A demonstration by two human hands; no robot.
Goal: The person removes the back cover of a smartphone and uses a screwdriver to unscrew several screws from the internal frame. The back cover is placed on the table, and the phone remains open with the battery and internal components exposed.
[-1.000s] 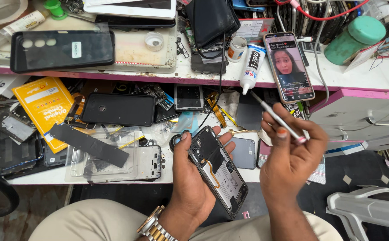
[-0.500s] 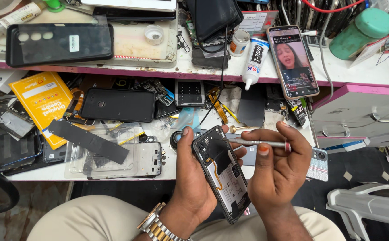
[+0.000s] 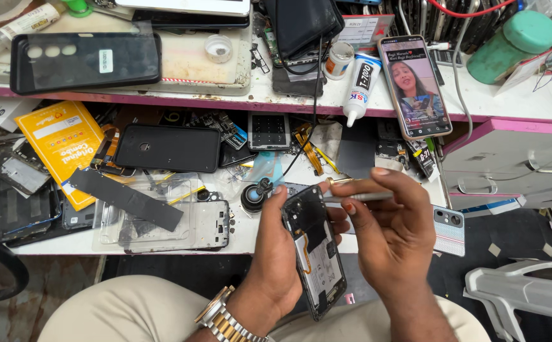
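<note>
My left hand (image 3: 280,263) grips an opened phone (image 3: 314,251) with its back cover off, its inner parts and a flex cable showing, tilted over my lap. My right hand (image 3: 395,235) holds a thin silver tool (image 3: 356,197) level, with its tip pointing left at the top of the phone. A metal watch (image 3: 219,320) is on my left wrist.
On the white bench lie a black back cover (image 3: 167,147), a clear case (image 3: 181,225), a yellow packet (image 3: 64,144), loose parts and a glue bottle (image 3: 360,88). A phone playing a video (image 3: 414,87) sits on the upper shelf. A white drawer unit (image 3: 513,164) stands to the right.
My right hand swung the tool from upright down to level and brought its tip to the top of the phone. The phone came a little closer to me.
</note>
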